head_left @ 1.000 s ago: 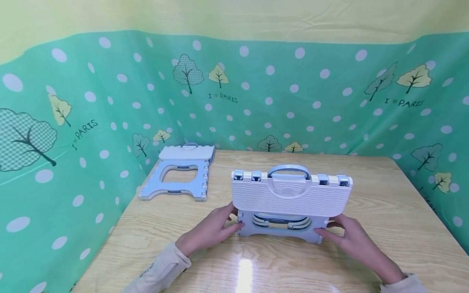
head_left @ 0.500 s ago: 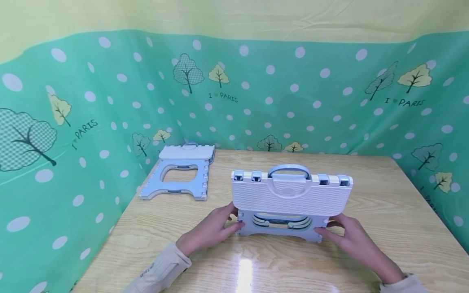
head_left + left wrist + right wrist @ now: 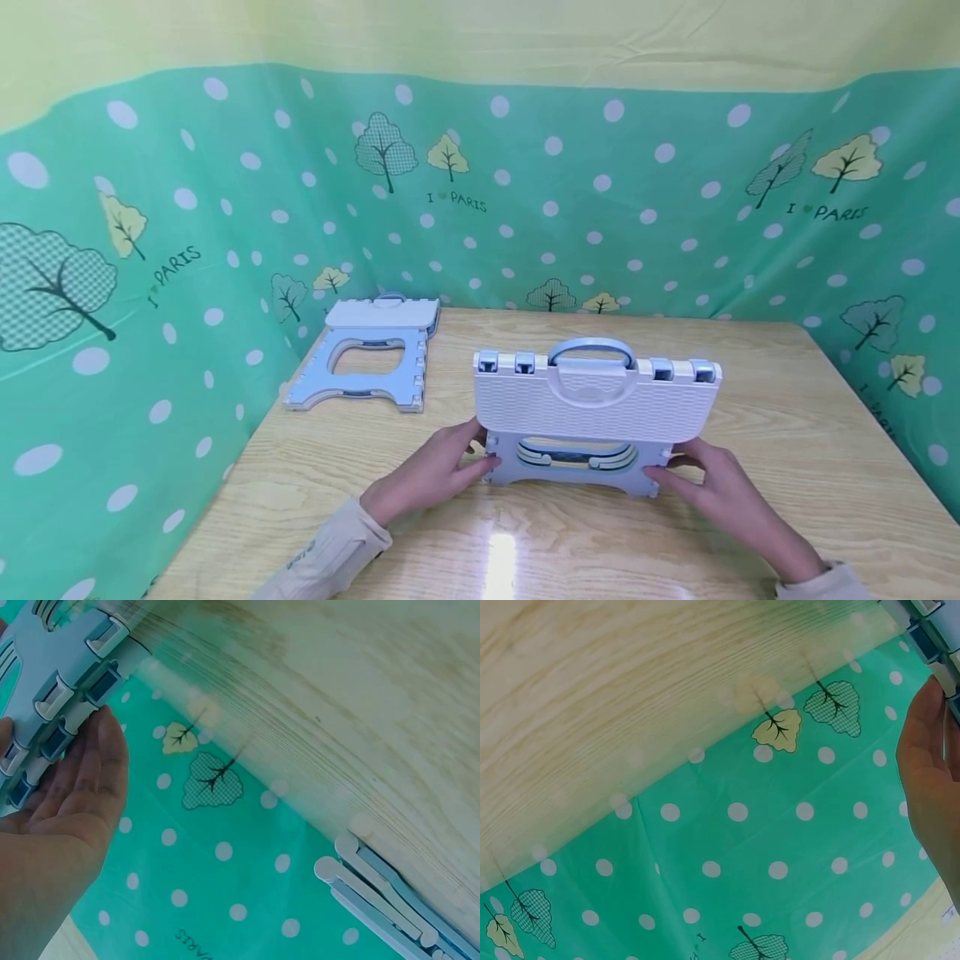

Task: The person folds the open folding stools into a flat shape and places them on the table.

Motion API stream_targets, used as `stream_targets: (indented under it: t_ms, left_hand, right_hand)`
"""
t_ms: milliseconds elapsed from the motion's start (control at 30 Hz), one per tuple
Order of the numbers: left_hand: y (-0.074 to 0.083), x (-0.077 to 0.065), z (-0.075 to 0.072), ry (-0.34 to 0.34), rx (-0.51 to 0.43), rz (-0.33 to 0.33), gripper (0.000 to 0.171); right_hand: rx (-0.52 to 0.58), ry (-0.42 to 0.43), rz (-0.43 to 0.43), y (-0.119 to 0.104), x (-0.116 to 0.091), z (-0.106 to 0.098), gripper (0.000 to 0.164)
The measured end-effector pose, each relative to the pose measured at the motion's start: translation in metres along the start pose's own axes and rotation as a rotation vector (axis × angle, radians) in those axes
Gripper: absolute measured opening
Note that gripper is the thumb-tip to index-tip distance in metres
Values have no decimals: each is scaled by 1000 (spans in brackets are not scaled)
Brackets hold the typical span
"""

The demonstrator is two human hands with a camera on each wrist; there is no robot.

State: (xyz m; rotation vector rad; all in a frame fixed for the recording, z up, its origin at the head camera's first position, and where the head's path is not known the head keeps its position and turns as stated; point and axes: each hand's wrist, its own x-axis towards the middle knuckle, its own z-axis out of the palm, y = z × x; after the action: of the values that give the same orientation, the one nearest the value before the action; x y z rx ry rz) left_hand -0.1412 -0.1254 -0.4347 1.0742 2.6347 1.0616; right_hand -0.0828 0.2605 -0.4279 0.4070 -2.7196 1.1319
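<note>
A folded plastic step stool [image 3: 517,408], white-topped with blue legs and a blue carry handle, stands tilted on the table. My left hand [image 3: 438,465] grips its left side, thumb on the front and fingers behind the edge. On the opposite side my right hand [image 3: 708,479] holds it the same way. The left wrist view shows the left hand [image 3: 86,795] along the stool's hinged side [image 3: 56,697]. Only a corner of the stool [image 3: 930,637] and part of the right hand [image 3: 926,750] appear in the right wrist view.
Another folded step stool [image 3: 411,358] lies flat at the table's back left, its handle away from me. The wooden table [image 3: 780,417] is bordered at the back and sides by a green dotted curtain [image 3: 630,242] with trees printed on it.
</note>
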Motion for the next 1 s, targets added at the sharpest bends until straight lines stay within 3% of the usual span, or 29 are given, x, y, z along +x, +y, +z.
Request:
stream_targets:
  t_ms: [233,1000]
  left_hand:
    - [1,1,-1,-13,0,-22,56]
    - [-1,1,1,-11,9,20,52]
  right_hand:
    - [2,11,-14,0,0,0,37]
    - [-15,22,-24,1,0,1,32]
